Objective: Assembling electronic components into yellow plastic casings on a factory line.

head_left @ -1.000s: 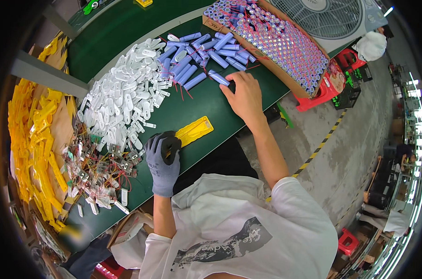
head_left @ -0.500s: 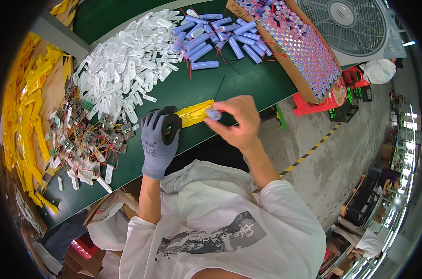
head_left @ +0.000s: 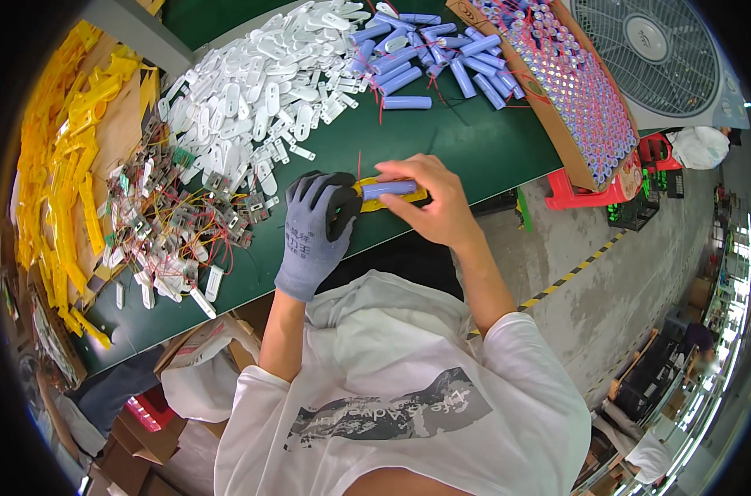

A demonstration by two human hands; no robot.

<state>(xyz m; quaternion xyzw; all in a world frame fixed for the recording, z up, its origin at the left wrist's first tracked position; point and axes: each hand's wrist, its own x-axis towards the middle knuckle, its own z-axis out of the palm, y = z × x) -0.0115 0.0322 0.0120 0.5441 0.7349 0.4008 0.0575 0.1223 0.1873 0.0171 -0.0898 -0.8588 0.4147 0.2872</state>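
Note:
My left hand (head_left: 316, 230), in a grey glove with black fingertips, presses down on the near end of a yellow plastic holder (head_left: 396, 198) lying on the green table (head_left: 474, 149). My bare right hand (head_left: 429, 198) grips a lilac cylindrical battery cell (head_left: 389, 189) and holds it lengthwise on that holder. A loose heap of the same lilac cells (head_left: 425, 50) with red wires lies farther back on the table.
A pile of white plastic pieces (head_left: 259, 99) lies left of the cells, small wired circuit boards (head_left: 177, 223) nearer left, yellow holders (head_left: 61, 165) at far left. A cardboard tray of upright cells (head_left: 565, 91) sits at the right, a fan (head_left: 648, 50) beyond it. Concrete floor lies below the table edge.
My right hand reached to the cell heap, took one cell and brought it back to the yellow holder. The left hand stayed on the holder.

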